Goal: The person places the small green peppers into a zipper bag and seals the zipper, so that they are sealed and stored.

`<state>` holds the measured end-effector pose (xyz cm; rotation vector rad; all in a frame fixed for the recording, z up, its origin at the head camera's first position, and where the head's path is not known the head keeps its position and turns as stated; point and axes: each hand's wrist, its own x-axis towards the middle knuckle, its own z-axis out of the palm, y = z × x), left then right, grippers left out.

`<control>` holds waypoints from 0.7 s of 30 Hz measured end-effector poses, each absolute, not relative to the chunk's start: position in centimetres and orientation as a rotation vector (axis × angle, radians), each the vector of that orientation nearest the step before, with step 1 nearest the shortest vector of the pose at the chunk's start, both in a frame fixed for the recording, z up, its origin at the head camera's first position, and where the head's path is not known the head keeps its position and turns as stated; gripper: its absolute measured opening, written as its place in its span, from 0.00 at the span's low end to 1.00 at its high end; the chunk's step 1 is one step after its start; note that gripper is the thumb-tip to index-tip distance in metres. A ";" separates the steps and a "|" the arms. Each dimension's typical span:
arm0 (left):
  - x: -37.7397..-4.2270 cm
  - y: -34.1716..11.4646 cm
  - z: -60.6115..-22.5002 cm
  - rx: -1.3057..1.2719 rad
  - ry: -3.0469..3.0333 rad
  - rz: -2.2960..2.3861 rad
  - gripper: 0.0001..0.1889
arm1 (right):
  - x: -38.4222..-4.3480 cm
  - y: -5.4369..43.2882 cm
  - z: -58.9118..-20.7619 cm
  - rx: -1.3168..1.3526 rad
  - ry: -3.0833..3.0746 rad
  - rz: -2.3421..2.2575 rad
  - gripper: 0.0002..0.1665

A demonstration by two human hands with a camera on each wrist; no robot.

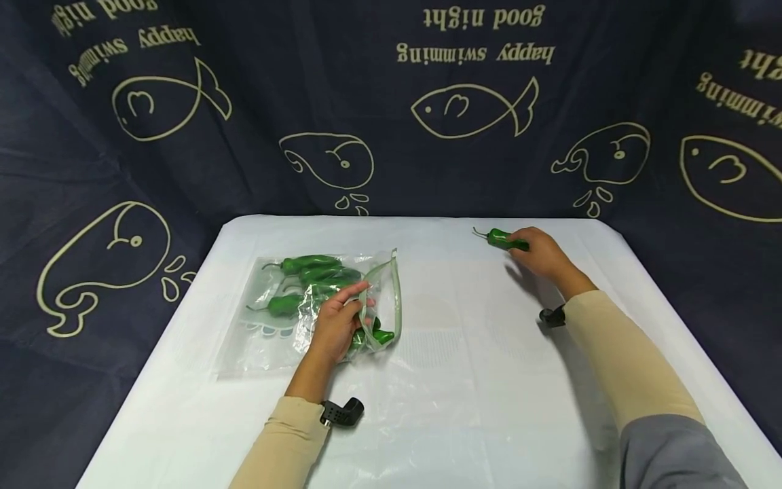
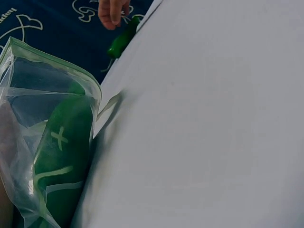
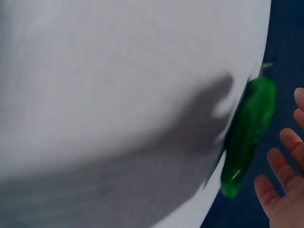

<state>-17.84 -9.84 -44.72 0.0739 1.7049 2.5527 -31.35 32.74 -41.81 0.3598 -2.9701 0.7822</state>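
Observation:
At the table's far right side my right hand [image 1: 542,252] is over a green chili pepper [image 1: 499,238] with a thin curved stem. In the right wrist view the fingers [image 3: 281,167] are spread beside the pepper [image 3: 250,128], with a gap between them. My left hand [image 1: 334,324] grips the rim of a clear zip bag [image 1: 244,350], whose mouth gapes toward the right. Several green peppers [image 1: 311,263] lie inside the bag. Close to its mouth, one more pepper [image 2: 69,133] shows through the plastic in the left wrist view.
A white cover lies over the table [image 1: 464,401]. Behind it hangs a dark blue cloth [image 1: 256,163] printed with fish, whales and lettering. Black straps with camera mounts [image 1: 343,412] sit on both wrists.

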 end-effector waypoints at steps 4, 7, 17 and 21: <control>-17.8 -9.9 -44.6 0.063 1.715 2.543 0.23 | -31.8 33.6 -41.9 0.318 -2.988 0.761 0.21; -17.8 -9.9 -44.6 0.052 1.720 2.541 0.23 | -32.1 34.0 -42.1 0.302 -3.005 0.739 0.22; -17.9 -9.9 -44.6 0.083 1.718 2.529 0.23 | -33.2 34.4 -43.3 0.243 -3.075 0.718 0.26; -17.9 -9.9 -44.6 0.095 1.717 2.530 0.23 | -33.2 34.3 -43.5 0.208 -3.091 0.733 0.26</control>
